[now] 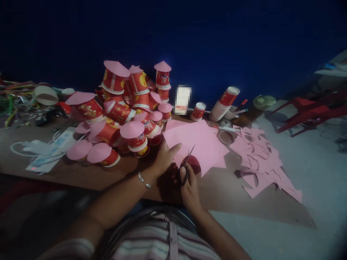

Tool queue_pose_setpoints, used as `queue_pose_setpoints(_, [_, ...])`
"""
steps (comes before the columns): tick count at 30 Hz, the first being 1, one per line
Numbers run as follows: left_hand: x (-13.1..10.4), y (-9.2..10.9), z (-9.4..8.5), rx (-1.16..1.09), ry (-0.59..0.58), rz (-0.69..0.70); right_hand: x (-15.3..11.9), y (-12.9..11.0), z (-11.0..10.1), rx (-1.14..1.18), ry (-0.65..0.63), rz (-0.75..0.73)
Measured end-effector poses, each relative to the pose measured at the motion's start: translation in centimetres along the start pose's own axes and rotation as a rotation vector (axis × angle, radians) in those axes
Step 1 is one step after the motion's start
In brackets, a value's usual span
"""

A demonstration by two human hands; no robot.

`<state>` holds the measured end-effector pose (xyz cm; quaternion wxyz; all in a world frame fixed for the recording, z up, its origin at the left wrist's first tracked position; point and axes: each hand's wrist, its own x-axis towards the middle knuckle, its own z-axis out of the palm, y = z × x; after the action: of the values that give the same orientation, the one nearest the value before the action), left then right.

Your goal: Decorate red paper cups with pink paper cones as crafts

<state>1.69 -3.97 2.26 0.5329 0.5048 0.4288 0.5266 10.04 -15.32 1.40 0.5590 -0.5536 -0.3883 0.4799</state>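
My right hand (190, 186) grips a pair of dark-handled scissors (189, 154), their blades pointing up and away over pink paper (189, 135). At the near left edge of that paper is my left hand (164, 158), its thumb on top and the other fingers mostly hidden. Several pink sheets appear to lie overlapped there. Just left of my left hand stands a heap of red paper cups (110, 133) wearing pink cone-shaped paper tops (132, 130). Some cups are upright, others lie on their sides.
Pink paper offcuts (260, 155) with curved cutouts spread along the table's (225, 196) right side. Behind the sheets are a blurred bright device (183, 100), a stack of cups (227, 99) and a tape roll (226, 137). A power strip (55, 150) with cables lies left; a red stool (303, 112) stands right.
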Motion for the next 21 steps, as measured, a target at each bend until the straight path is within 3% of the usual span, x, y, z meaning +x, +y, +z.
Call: queue_pose_setpoints(21, [-0.29,0.49,-0.01,0.0,0.002,-0.053,-0.16,0.32,0.29,0.099,-0.035,0.042])
